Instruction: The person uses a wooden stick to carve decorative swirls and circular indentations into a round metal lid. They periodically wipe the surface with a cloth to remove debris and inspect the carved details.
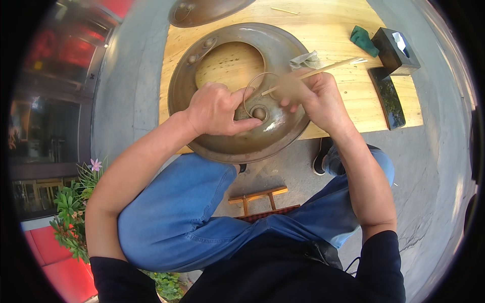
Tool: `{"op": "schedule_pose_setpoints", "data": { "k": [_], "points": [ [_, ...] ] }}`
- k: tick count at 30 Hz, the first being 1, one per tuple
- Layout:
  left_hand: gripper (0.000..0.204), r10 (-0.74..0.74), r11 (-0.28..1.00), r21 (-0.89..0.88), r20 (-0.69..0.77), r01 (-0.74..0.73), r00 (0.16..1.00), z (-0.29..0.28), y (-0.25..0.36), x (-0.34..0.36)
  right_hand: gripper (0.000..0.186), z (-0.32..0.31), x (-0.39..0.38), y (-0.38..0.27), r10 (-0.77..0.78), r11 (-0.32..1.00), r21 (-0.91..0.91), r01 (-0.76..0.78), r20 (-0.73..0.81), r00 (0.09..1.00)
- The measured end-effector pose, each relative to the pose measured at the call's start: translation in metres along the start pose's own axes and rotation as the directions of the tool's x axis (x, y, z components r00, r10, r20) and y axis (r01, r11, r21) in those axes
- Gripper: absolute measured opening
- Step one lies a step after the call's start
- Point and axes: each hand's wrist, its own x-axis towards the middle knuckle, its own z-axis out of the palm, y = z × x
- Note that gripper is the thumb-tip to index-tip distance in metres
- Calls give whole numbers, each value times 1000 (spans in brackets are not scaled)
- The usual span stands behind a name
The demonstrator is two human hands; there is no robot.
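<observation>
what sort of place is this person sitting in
Probably outdoors, just outside a building, perhaps a shopfront: a glass-panelled frontage stands at the left, flowering plants grow in front of it, and the wooden table is set on grey paved ground.

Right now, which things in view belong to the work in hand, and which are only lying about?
Seemingly in the work:
large ring-shaped metal pan
wire loop, at the left hand
wooden stick, in the right hand

Seemingly lying about:
phone
tissue box
crumpled green thing
</observation>
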Motion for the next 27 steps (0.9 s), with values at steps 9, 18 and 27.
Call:
{"op": "schedule_pose_setpoints", "data": {
  "k": [9,18,27],
  "points": [
    [61,15,1000,-18,-2,-15,1000,3,-1,2,28,4,-1,3,-37,999,39,38,-24,999],
    [61,0,1000,-27,20,1,1000,2,0,2,28,12,-5,1,-41,999,-6,41,4,999],
    [61,11,999,-31,5,-11,1000,3,-2,2,28,17,-8,-6,-82,993,-78,85,36,996]
  ]
}}
